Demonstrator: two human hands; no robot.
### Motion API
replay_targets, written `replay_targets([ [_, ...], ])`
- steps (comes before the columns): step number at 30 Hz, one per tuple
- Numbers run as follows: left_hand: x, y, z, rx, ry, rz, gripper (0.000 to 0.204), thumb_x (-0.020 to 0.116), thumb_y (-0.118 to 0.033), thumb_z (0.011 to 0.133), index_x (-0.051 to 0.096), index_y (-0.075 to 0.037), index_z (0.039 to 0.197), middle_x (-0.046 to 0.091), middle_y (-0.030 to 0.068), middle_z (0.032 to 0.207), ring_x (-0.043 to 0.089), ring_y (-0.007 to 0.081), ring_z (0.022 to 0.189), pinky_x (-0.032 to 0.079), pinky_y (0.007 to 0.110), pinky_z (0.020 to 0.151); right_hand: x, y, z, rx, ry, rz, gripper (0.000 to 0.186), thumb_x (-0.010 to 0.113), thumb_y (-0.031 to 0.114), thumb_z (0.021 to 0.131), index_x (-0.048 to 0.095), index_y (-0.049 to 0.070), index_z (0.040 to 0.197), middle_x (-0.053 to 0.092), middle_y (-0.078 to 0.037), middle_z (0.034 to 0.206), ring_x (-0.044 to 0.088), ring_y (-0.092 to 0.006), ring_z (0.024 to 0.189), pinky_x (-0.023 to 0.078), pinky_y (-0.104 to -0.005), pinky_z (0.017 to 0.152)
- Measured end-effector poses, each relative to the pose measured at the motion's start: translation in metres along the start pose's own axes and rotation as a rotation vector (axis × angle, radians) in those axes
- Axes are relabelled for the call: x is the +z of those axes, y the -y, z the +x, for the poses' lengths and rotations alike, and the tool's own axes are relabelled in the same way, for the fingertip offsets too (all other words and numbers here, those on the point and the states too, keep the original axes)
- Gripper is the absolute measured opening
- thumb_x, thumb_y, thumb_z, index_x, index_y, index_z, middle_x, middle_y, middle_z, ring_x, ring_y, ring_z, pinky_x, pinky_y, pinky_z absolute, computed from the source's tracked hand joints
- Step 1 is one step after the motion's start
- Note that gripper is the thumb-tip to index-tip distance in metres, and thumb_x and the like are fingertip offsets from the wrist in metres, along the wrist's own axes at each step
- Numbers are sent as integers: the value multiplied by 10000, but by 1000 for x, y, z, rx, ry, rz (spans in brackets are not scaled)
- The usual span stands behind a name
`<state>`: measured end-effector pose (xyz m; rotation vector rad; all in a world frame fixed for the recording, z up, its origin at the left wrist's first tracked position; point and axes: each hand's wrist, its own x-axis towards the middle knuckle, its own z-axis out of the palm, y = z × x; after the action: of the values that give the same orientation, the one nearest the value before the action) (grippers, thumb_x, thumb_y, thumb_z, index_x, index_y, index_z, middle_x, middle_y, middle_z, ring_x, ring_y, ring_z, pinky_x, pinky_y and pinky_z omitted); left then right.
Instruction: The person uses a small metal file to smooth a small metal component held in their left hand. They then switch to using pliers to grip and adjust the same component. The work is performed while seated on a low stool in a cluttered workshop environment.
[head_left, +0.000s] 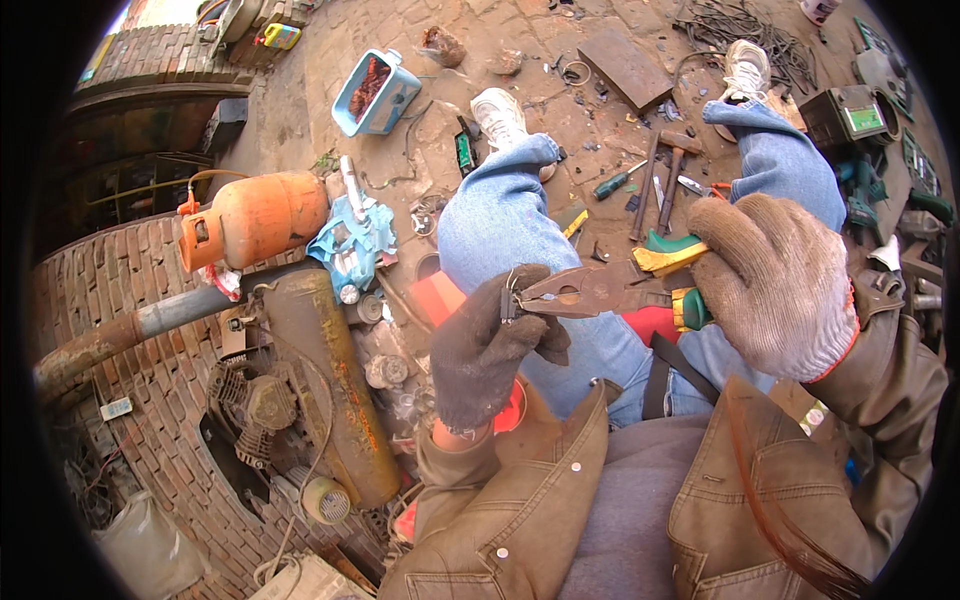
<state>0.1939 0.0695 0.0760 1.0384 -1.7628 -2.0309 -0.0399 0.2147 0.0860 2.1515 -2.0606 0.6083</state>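
Both my hands wear worn, dirty work gloves. My right hand (782,285) is closed round the green and yellow handles of a pair of rusty pliers (597,288). The handles stand apart, and the jaws point left toward my other hand. Between its thumb and fingers, my left hand (478,352) pinches a small black part (509,306) with a metal edge. The plier tips reach this part; whether they grip it, I cannot tell. Both hands are above my lap, over my jeans.
A hammer (680,147) and a green-handled screwdriver (620,180) lie between my feet, near a metal block (625,70). Leftward are a blue tub (398,97), an orange gas cylinder (265,215) and a rusty tank (335,390). Tangled cable (770,45) lies beyond my right foot.
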Motion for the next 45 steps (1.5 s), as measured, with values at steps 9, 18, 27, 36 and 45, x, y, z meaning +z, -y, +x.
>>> replay_targets([
  [9,-6,-3,-12,99,104,73,400,587,-177,996,566,124,1259,696,140,879,678,182,732,552,297,634,0,0,-7,-11,88,149,257,705,201,593,624,28,765,626,-103,897,625,-264,728,512,-383,575],
  [18,-3,12,2,-68,127,-119,520,487,-318,1038,526,126,1305,683,147,878,682,227,711,569,323,602,8,-7,-15,120,206,214,300,787,196,621,665,51,853,681,-95,1043,678,-287,920,556,-395,759],
  [27,10,14,16,-119,-121,-482,492,504,-360,1023,578,87,1212,524,22,710,525,171,517,394,277,425,11,-9,-25,527,155,612,285,761,74,790,679,-38,1038,685,-169,981,665,-280,768,541,-344,716],
  [36,8,19,12,-40,18,-569,528,488,-356,1039,511,105,1296,503,38,708,515,169,488,377,287,365,17,-8,-29,654,159,794,274,713,90,857,680,-44,1094,678,-72,821,589,-83,689,497,-256,644],
  [45,4,39,10,-94,343,-1148,524,488,-352,1029,528,120,1252,502,35,692,494,189,453,396,314,355,44,47,13,1114,121,1851,293,777,188,853,701,-9,1055,677,-6,870,608,-65,797,503,-239,711],
])
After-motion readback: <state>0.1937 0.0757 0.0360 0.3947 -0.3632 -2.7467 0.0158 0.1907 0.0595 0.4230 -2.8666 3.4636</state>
